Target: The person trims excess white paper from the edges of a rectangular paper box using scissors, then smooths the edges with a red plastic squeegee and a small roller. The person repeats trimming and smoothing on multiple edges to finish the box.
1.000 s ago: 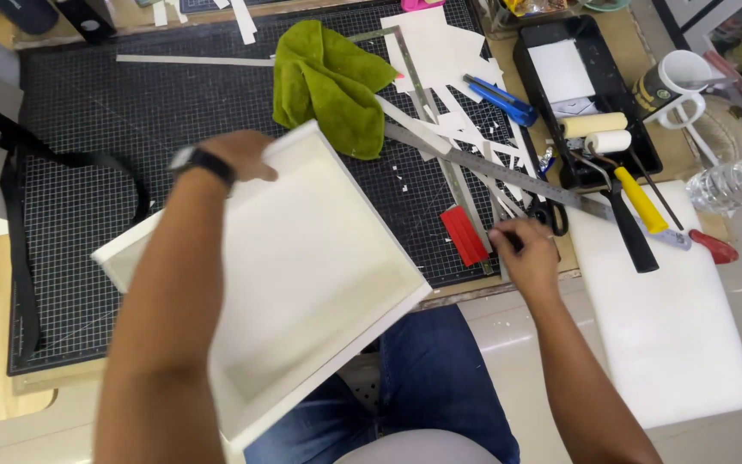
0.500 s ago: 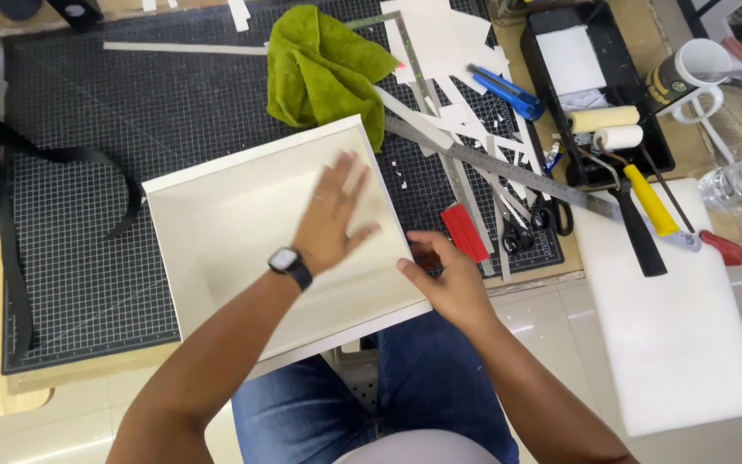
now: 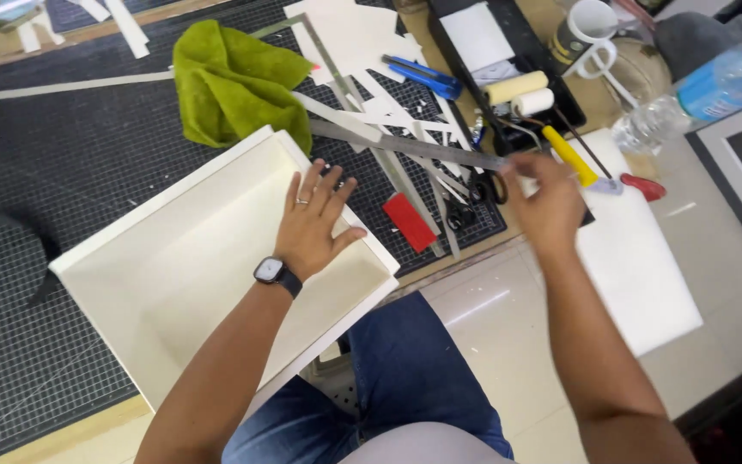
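Note:
A shallow white open box lies on the black gridded cutting mat, hanging partly over the table's front edge above my lap. My left hand, with a wristwatch, rests flat inside the box near its right wall, fingers spread. My right hand is out to the right, blurred, its fingers curled at the near end of a long steel ruler and beside a yellow-handled tool. Whether it grips anything is unclear.
A green cloth lies behind the box. Between the hands are a red block, scissors and white card strips. Further right sit a blue knife, paint rollers, a mug, a plastic bottle and a white board.
The box went from tilted to lying flat with my left hand pressed inside it. My right hand left the box's right edge and moved right to the ruler's end.

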